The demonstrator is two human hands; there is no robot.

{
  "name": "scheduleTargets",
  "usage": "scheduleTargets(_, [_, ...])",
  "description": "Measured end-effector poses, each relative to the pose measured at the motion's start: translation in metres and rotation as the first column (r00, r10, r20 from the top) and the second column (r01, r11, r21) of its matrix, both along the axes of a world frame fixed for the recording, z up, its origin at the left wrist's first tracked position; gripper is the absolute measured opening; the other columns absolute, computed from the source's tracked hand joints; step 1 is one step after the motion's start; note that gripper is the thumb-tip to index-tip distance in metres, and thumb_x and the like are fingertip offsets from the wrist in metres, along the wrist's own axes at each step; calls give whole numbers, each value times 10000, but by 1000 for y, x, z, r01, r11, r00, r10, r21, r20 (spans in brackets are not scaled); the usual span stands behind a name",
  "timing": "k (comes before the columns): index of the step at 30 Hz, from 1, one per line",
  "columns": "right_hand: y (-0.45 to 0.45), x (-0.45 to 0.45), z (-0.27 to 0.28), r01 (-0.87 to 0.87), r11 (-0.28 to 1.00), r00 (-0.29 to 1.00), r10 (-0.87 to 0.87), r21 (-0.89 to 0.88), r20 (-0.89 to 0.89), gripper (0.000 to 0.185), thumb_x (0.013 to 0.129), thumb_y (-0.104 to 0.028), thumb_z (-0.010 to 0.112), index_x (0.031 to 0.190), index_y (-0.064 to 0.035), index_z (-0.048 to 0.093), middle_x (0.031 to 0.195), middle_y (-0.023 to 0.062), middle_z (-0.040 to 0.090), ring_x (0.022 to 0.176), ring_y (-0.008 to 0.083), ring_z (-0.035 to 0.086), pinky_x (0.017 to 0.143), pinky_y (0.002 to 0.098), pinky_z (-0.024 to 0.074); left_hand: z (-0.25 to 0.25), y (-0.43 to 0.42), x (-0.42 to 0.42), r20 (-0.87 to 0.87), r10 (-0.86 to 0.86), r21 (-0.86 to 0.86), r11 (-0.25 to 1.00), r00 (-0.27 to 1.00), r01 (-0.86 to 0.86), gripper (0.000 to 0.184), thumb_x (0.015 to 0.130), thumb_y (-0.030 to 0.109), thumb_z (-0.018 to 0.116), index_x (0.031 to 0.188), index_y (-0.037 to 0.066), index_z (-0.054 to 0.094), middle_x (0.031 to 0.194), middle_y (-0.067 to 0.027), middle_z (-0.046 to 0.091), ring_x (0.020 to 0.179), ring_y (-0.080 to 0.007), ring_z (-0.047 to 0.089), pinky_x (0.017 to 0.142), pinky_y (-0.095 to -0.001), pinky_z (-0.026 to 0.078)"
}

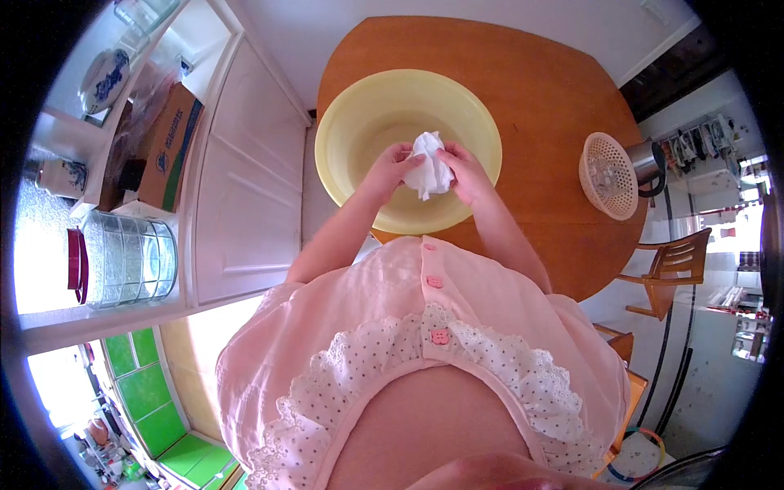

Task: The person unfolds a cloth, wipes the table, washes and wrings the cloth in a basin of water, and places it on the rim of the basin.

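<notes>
A crumpled white cloth (430,170) is bunched up between my two hands, over the near half of a large pale yellow basin (331,155). My left hand (390,170) grips the cloth's left side, thumb and fingers closed on it. On the other side my right hand (464,171) pinches the upper right part of it. A loose fold of the cloth hangs below the hands. The basin rests on a brown wooden table (539,163); whether it holds water I cannot tell.
At the table's right stand a pinkish-white plastic colander (608,176) and a dark metal pot or kettle (645,163). A wooden chair (674,269) is beyond. To the left, a white cabinet (249,163) borders the table, with a glass jar (135,260) and a cardboard box (167,151) on its shelves.
</notes>
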State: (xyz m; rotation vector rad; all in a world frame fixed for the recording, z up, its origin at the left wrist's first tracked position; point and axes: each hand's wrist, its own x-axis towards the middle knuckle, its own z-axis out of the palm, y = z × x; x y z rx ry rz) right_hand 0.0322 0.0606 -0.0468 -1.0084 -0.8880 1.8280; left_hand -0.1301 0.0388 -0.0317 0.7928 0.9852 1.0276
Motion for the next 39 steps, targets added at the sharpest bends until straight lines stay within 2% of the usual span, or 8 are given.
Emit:
scheduleTargets(11, [-27, 10, -3, 72, 991, 996, -77, -111, -44, 274, 787, -231, 543, 987, -62, 466, 855, 39, 540, 777, 147, 539, 654, 274, 454, -29, -2, -5, -29, -108, 168, 980, 994, 112, 216, 776, 61, 524, 989, 47, 486, 887, -33, 525, 824, -125, 516, 699, -254, 437])
scheduleTargets(14, [-40, 13, 20, -66, 948, 985, 12, -311, -175, 276, 788, -249, 544, 971, -61, 459, 877, 47, 537, 800, 151, 537, 686, 285, 456, -3, -14, 8, -10, -263, 177, 949, 965, 261, 220, 772, 62, 528, 988, 58, 487, 891, -44, 523, 853, -125, 507, 734, -260, 426])
scheduleTargets(17, [-42, 20, 7, 20, 985, 989, -46, -174, -144, 259, 786, -229, 542, 959, -59, 451, 877, 54, 533, 807, 152, 538, 691, 290, 460, 1, -19, 16, 32, -291, 95, 953, 956, 287, 259, 789, 162, 539, 1006, 41, 467, 895, -51, 518, 823, -127, 505, 709, -261, 417])
scheduleTargets(20, [-45, 31, 14, 275, 961, 951, -277, -34, -137, 252, 778, -201, 546, 959, -55, 451, 880, 54, 534, 789, 151, 541, 677, 283, 460, -19, -11, 25, 115, -347, -98, 929, 931, 358, 281, 788, 207, 548, 986, 24, 468, 897, -64, 520, 832, -136, 508, 715, -270, 416])
scheduleTargets(26, [-35, 75, -1, 389, 911, 910, -403, 137, 98, 293, 752, -141, 563, 984, -30, 423, 878, 71, 532, 801, 165, 536, 624, 279, 452, -37, -5, 57, 410, -309, -45, 933, 858, 357, 263, 801, 207, 526, 973, 16, 468, 915, -65, 511, 826, -138, 510, 710, -277, 417])
scheduleTargets(29, [-34, 86, -3, 404, 912, 908, -409, 67, 91, 306, 742, -127, 576, 998, -38, 433, 883, 75, 539, 801, 169, 538, 628, 277, 451, -50, 9, 67, 236, -222, -84, 965, 946, 247, 276, 787, 137, 530, 1020, 9, 453, 977, -69, 497, 862, -150, 503, 725, -282, 409])
scheduleTargets(34, [-20, 110, -20, 242, 970, 968, -241, -1, 69, 267, 749, -108, 573, 996, -64, 480, 903, 72, 545, 806, 171, 540, 642, 290, 464, -34, 37, 78, -34, -402, 84, 911, 915, 404, 510, 745, 125, 559, 1196, 24, 344, 1054, -101, 493, 950, -190, 489, 815, -287, 396])
scheduleTargets(39, [10, 133, -12, 342, 935, 940, -341, 93, -26, 209, 765, -118, 554, 959, -57, 503, 912, 61, 546, 802, 162, 539, 633, 282, 466, -11, 78, 95, -242, -294, 185, 921, 925, 342, 539, 725, 118, 579, 1204, 22, 354, 1134, -110, 451, 991, -201, 473, 841, -304, 384])
